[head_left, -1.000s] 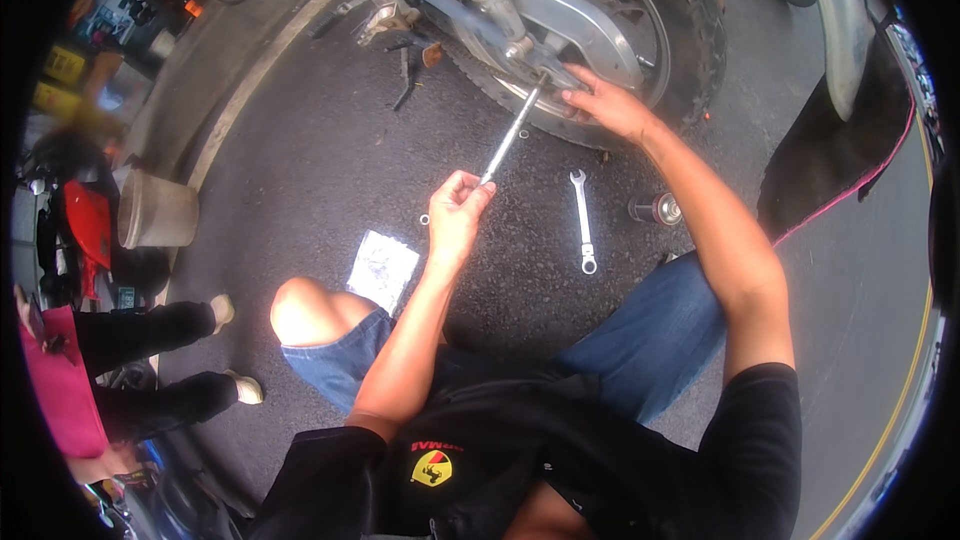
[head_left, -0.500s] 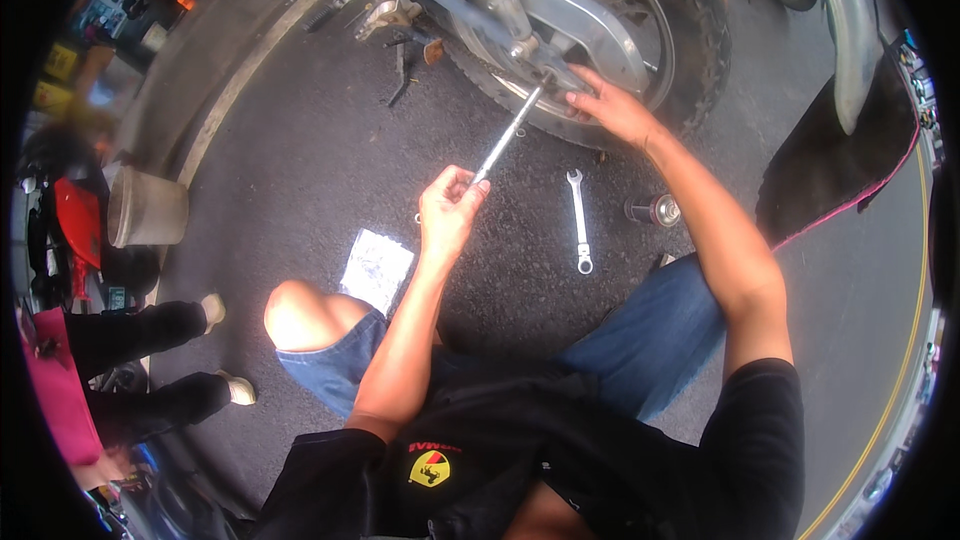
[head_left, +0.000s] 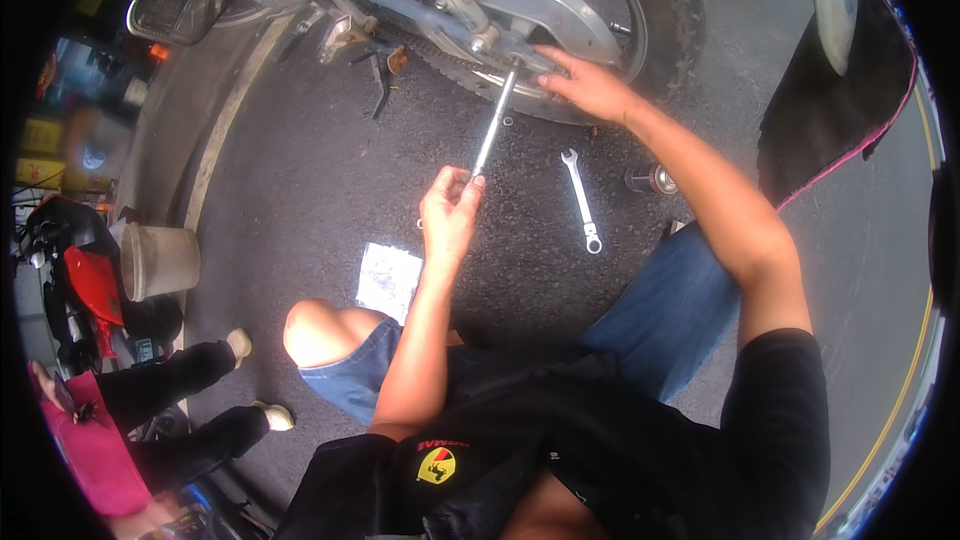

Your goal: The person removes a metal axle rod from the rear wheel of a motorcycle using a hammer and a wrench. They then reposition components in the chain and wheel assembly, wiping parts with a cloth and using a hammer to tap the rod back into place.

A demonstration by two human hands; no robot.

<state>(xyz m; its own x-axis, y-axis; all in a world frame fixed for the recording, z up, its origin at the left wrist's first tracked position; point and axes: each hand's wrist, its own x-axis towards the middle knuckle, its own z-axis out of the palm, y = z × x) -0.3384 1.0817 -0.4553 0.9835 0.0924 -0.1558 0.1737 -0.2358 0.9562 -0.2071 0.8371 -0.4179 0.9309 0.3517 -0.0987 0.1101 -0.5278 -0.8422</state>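
Note:
Closed around the near end of a long silver metal rod point(head_left: 496, 125) is my left hand point(head_left: 450, 212). The rod slants up and away, its far end meeting the motorcycle's rear axle area below the swingarm point(head_left: 545, 2). My right hand point(head_left: 590, 88) reaches to the rear end of the swingarm beside that end, index finger stretched out and thumb apart; the other fingers are partly hidden. Behind it stands the rear wheel with its knobby tyre point(head_left: 672, 30). A combination wrench point(head_left: 580, 202) lies on the asphalt nearer me, and a small metal ring point(head_left: 508, 122) lies beside the rod.
Right of the wrench a small can point(head_left: 655, 180) lies on its side. A shiny packet point(head_left: 389, 278) rests by my left knee. Off left are a pale bucket point(head_left: 162, 262), a red motorcycle point(head_left: 92, 288) and a standing person's legs point(head_left: 190, 440). A dark pink-edged sheet point(head_left: 825, 130) hangs at right.
The whole view has shifted, so the motorcycle sits farther up and left. My left hand keeps its hold on the rod; my right hand stays by the swingarm end.

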